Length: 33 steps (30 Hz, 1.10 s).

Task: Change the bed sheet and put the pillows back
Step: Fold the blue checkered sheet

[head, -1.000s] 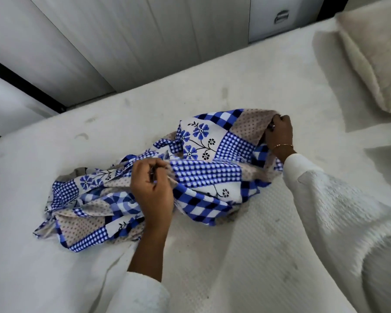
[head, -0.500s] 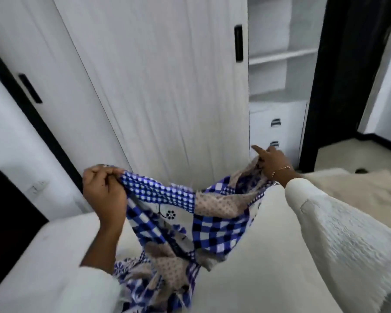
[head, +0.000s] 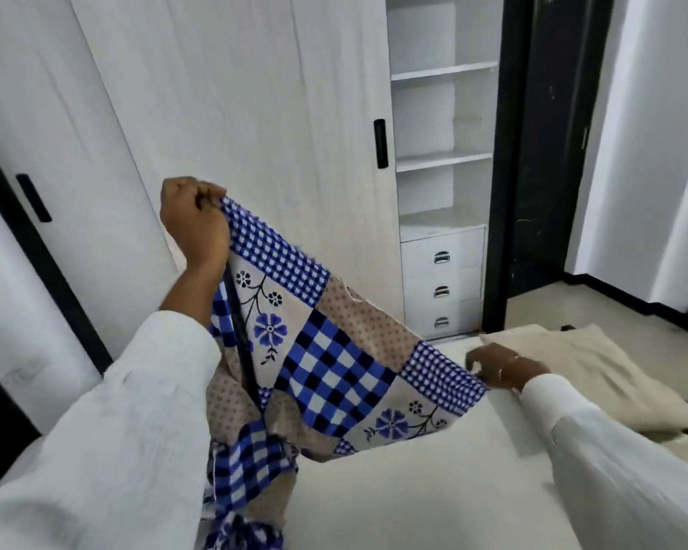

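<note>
A blue, white and beige patchwork bed sheet [head: 318,359] with flower and check squares hangs spread between my two hands above the bare white mattress [head: 433,494]. My left hand [head: 193,224] is raised high and grips one edge in a closed fist. My right hand [head: 497,369] is low, just above the mattress, pinching the sheet's other edge. The rest of the sheet trails down in a bunch below my left arm. A beige pillow [head: 596,375] lies on the mattress just beyond my right hand.
A white wardrobe [head: 255,133] with sliding doors stands close behind the bed. Its open section shows shelves [head: 443,113] and three drawers [head: 441,287]. A dark doorframe [head: 533,172] and tiled floor [head: 612,311] lie to the right.
The sheet went from a heap on the mattress to lifted and spread. My left hand rose and my right hand dropped toward the mattress, stretching the fabric. The view tilted up.
</note>
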Motion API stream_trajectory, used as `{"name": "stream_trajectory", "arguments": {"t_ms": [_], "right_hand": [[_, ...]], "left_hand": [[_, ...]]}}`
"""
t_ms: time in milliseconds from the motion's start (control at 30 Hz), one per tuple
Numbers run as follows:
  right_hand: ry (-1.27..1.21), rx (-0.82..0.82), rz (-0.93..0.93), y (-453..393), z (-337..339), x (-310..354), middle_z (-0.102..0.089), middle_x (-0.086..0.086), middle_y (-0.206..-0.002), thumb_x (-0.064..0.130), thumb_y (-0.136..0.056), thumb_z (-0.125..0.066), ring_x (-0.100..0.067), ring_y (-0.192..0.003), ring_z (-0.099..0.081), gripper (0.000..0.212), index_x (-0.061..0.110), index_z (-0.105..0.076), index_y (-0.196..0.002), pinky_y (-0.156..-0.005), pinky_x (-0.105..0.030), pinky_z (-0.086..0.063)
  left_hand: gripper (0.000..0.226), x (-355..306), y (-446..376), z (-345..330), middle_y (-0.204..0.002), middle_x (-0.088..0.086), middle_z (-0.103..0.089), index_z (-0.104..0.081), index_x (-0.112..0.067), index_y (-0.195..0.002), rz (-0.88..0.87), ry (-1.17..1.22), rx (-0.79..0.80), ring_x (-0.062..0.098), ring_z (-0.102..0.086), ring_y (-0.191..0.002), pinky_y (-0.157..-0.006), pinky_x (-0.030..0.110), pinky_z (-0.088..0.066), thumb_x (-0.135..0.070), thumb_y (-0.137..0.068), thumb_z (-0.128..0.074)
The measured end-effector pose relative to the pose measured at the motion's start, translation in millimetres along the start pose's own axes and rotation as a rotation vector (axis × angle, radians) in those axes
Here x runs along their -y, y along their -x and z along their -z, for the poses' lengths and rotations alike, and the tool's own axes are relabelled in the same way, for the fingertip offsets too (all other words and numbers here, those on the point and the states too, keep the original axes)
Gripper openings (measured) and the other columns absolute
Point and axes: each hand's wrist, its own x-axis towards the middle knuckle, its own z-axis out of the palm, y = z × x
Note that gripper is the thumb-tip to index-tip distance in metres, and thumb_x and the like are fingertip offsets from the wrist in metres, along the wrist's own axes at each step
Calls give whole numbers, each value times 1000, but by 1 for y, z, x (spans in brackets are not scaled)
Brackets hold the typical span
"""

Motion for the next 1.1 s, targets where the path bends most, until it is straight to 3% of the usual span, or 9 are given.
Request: {"name": "stream_trajectory", "arguments": {"t_ms": [167, 267, 400, 467, 600, 700, 867, 1000, 1100], "right_hand": [[-202, -407, 298, 25, -67, 20, -48, -6, -101, -1, -76, -66, -14, -68, -51, 33, 11, -56, -105, -60, -23, -41], [-56, -517, 357, 29, -99, 18, -53, -7, -88, 7, -62, -82, -15, -60, -49, 28, 19, -62, -80, -42, -22, -40], [-64, -357, 212, 29, -138, 19, -48, -5, -118, 14, -88, -59, -30, -98, -52, 26, 26, -65, -110, -71, -31, -45], [-227, -340, 159, 34, -155, 23, -54, -9, -111, 12, -87, -61, -34, -92, -56, 30, 29, -62, -111, -74, -34, -45], [-654, -481, -139, 53, -186, 28, -54, -15, -96, -4, -72, -68, -29, -79, -56, 32, 10, -62, -100, -68, -30, -40], [-1049, -615, -548, 71, -210, 27, -48, -10, -84, -7, -69, -56, -24, -74, -43, 23, 13, -50, -78, -65, -29, -32], [-1237, -471, -988, 92, -244, 34, -50, -14, -82, -1, -75, -43, -29, -65, -50, 20, 17, -50, -77, -55, -31, -43], [-541, -439, -351, 110, -277, 40, -51, -15, -83, -8, -59, -69, -34, -64, -54, 43, 15, -48, -89, -49, -37, -43], [-385, -387, -146, 125, -286, 42, -50, -9, -85, -9, -56, -73, -27, -61, -52, 54, 20, -39, -86, -39, -32, -38]], "left_hand": [[37, 0, 7, -11, -82, -21, -38, -68, 3, -82, 31, -36, 79, 2, -47, -79, -74, -1, -35, 14, -73, -33], [36, 16, 16, -13, -83, -15, -41, -67, 2, -83, 31, -110, 156, 8, -49, -86, -76, 4, -37, 13, -75, -34], [34, 32, 37, -14, -84, -9, -44, -65, 2, -81, 37, -132, 229, 10, -51, -84, -78, 10, -41, 14, -75, -34], [36, 38, 50, -12, -87, -7, -45, -65, -2, -80, 55, -143, 233, 11, -51, -84, -75, 5, -38, 13, -75, -33], [41, 65, 78, 1, -80, -15, -45, -50, -24, -69, 199, -47, 158, 6, -51, -70, -74, 25, -46, 10, -68, -29], [40, 87, 101, 17, -72, -14, -46, -44, -24, -86, 348, -45, 79, -6, -47, -60, -69, 19, -44, 9, -73, -26], [45, 112, 149, 30, -106, 15, -61, -62, -4, -110, 332, -248, 192, 22, -57, -97, -84, 22, -42, 11, -78, -33], [41, 113, 165, 31, -101, 10, -56, -66, -1, -105, 301, -276, 232, 26, -57, -101, -84, 18, -41, 10, -80, -35], [37, 108, 169, 34, -109, 17, -59, -65, 1, -103, 248, -293, 269, 26, -56, -104, -82, 13, -38, 10, -81, -37]]}}
